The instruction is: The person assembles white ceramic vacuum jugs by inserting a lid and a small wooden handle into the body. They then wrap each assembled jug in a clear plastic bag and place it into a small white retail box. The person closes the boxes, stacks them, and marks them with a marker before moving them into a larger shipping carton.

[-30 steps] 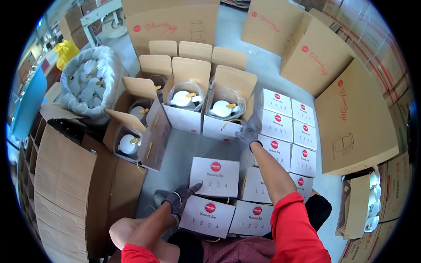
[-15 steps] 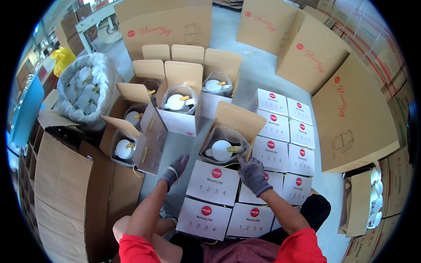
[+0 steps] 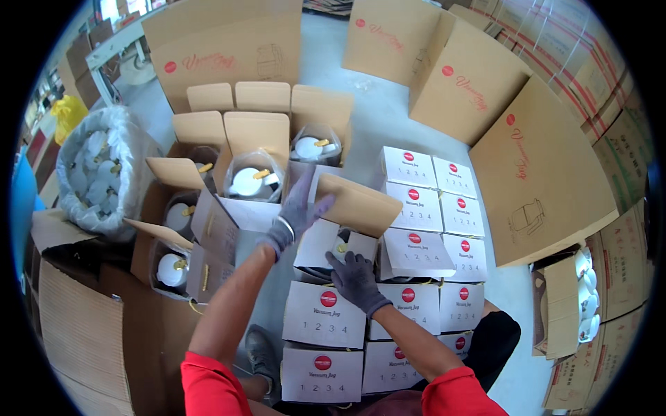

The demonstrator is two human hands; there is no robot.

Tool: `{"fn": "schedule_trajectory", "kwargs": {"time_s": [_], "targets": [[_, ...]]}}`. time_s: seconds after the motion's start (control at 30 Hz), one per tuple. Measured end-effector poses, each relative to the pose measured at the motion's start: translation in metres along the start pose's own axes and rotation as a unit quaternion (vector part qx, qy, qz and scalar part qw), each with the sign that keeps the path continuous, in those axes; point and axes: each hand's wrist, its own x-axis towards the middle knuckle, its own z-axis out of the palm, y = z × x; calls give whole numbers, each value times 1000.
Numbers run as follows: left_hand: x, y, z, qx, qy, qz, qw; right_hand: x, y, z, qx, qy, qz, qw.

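Open carton (image 3: pixel 357 208), white outside, brown lid flap raised: just beyond closed white cartons (image 3: pixel 325 315). Right hand (image 3: pixel 357 277): gloved, fingers part-bent at its near edge; grip cannot be told. Left hand (image 3: pixel 298 211): gloved, fingers spread, empty, beside the flap. Beyond, leftward: white-topped jugs (image 3: pixel 246 182), boxed.

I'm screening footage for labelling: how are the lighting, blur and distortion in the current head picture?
Head view: bright, fairly even light on the white boxes, their print readable; head view: the spread left hand looks slightly blurred, the right hand crisper; head view: stacked cartons lean and curve toward the black fisheye rim.
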Motion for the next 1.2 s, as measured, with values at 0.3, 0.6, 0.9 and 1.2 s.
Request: {"fn": "schedule_trajectory", "kwargs": {"time_s": [0.3, 0.6, 0.9, 1.2], "targets": [[-81, 1, -41, 286, -311, 42, 906, -48, 6, -36, 405, -110, 178, 890], [-101, -28, -25, 109, -409, -173, 889, -55, 4, -24, 301, 119, 184, 928], [-135, -38, -12, 107, -335, -163, 922, -60, 0, -23, -56, 48, 41, 996], [-132, 7, -6, 204, -339, -272, 877, -46, 49, -85, -29, 102, -98, 989]]}}
